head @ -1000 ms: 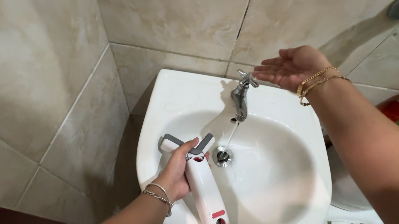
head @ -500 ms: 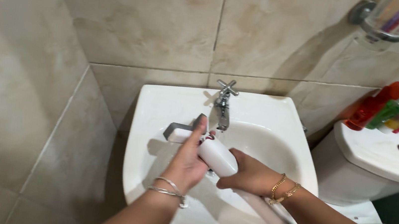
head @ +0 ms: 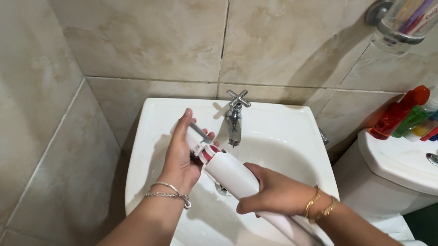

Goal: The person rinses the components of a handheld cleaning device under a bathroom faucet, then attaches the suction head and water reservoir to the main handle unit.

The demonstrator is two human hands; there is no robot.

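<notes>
Tiled bathroom, white sink [head: 290,126]: right hand [head: 276,192] had left the tap [head: 234,116] and now clasped the white wand [head: 235,177]. Left hand [head: 181,154] stayed wrapped around its grey head [head: 199,135] over the basin, so both grips were closed on the tool.

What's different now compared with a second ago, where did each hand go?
The right hand left the tap and came down to grip the white tool's body. The left hand, which held that body a second ago, shifted up to the tool's grey head end. The tool stays over the white basin, just below the tap.
</notes>
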